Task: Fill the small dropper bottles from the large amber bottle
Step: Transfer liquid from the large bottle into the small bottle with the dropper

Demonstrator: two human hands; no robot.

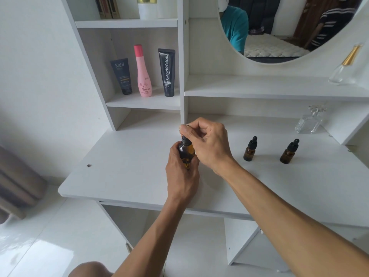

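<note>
White vanity shelving fills our head view, with a round mirror (289, 27) at upper right and a white worktop (123, 172) below it. Over the middle of that worktop we see the left hand (182, 174) curled round the body of the large amber bottle (186, 151), holding it upright, just clear of the surface as far as we can tell. Above it the right hand (207, 144) pinches the bottle's black dropper cap (184, 139) between thumb and fingertips. To the right, two small dropper bottles stand upright on the worktop with their caps on: one (250, 148) near the right wrist, the other (289, 151) further right, well apart from it. A clear glass perfume bottle (310, 121) sits behind them. On the left shelf stand a dark Kahf tube (121, 76), a pink Tamara bottle (142, 71) and a black Glad2Glow tube (167, 72).
</note>
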